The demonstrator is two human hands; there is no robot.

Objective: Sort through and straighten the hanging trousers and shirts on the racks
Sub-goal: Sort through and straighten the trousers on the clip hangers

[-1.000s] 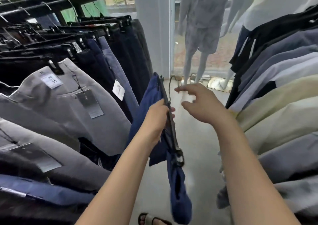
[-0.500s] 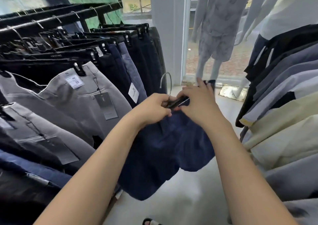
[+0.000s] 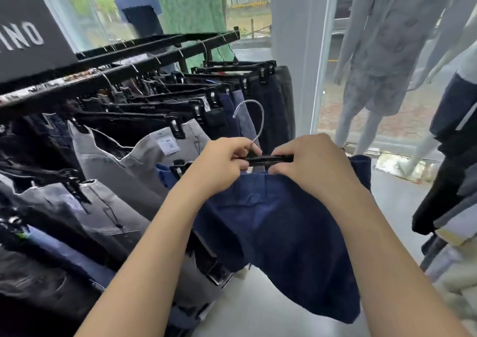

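Mid-frame, the left hand (image 3: 222,163) and right hand (image 3: 309,166) each pinch the black clip hanger (image 3: 268,159), fingers (image 3: 242,167) curled round its bar, which runs left to right. Navy trousers (image 3: 284,220) hang from it toward the lower right. The rack rail (image 3: 124,78) lies up-left of the hook (image 3: 254,120) — nearer the left hand, so rehanging likely leads that way

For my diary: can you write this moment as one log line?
doing: holding navy trousers on black hanger | left hand: grips hanger bar near hook | right hand: grips bar | hanger: off rack
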